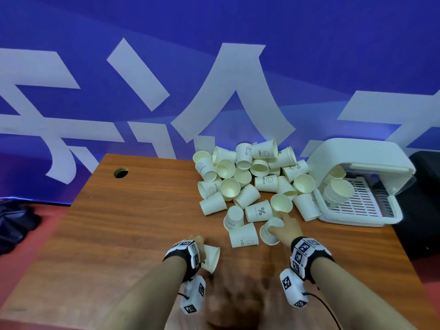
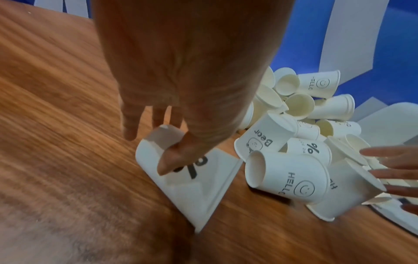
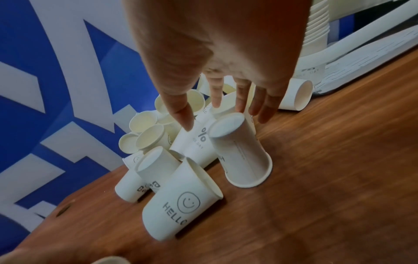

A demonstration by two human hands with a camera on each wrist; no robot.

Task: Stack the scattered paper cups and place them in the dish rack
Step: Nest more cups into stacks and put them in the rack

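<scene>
Stacking barely underway: two nested stacks of white paper cups (image 1: 338, 191) sit in the white plastic dish rack (image 1: 357, 211); a large pile of loose white paper cups (image 1: 247, 177) remains on the brown wooden desk (image 1: 133, 210). Left hand (image 2: 181, 100) grip pinches a crushed white paper cup (image 2: 192, 178); right hand (image 3: 226, 59) grip is spread over an upturned white paper cup (image 3: 239, 151).

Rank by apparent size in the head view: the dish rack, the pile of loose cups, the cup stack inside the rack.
1. Pile of loose cups, covering most table area.
2. Dish rack, slightly smaller; it stands about equally far away.
3. Cup stack inside the rack, clearly smallest.

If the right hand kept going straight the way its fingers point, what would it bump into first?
Most likely the upside-down paper cup right under the right hand; its fingers already seem at the cup's base. Behind it lies the cup pile.
</scene>
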